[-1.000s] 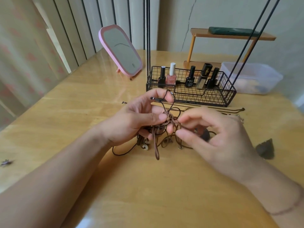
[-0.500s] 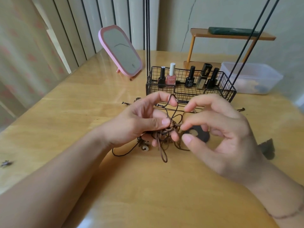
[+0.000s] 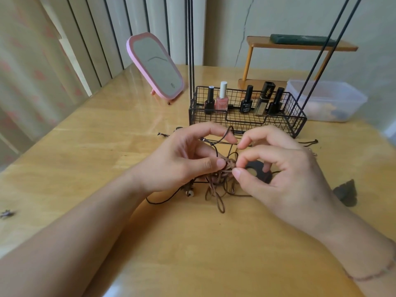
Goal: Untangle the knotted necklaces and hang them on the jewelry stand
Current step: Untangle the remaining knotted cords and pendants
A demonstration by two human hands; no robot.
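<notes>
A tangle of brown and black cord necklaces [image 3: 221, 183] lies on the wooden table [image 3: 107, 146] between my hands, with loops trailing toward me. My left hand [image 3: 182, 161] pinches the knot at the top of the tangle between thumb and fingers, and a cord arcs over its index finger. My right hand [image 3: 278, 179] pinches a brown strand at the same knot with thumb and finger. A dark ring pendant [image 3: 257, 171] shows under my right fingers. The jewelry stand's black wire basket [image 3: 297, 122] and thin upright rods [image 3: 190, 50] stand just behind.
Nail polish bottles [image 3: 222, 97] stand in the basket. A pink mirror [image 3: 156, 65] leans at the back left, a clear plastic box [image 3: 327, 101] and a small wooden shelf [image 3: 300, 45] at the back right. A dark pendant [image 3: 346, 192] lies right of my hand, a small charm [image 3: 6, 213] far left.
My right hand rose and opened its outer fingers half a second ago, then closed in on the knot again. My left hand kept its pinch; the trailing loops shifted slightly.
</notes>
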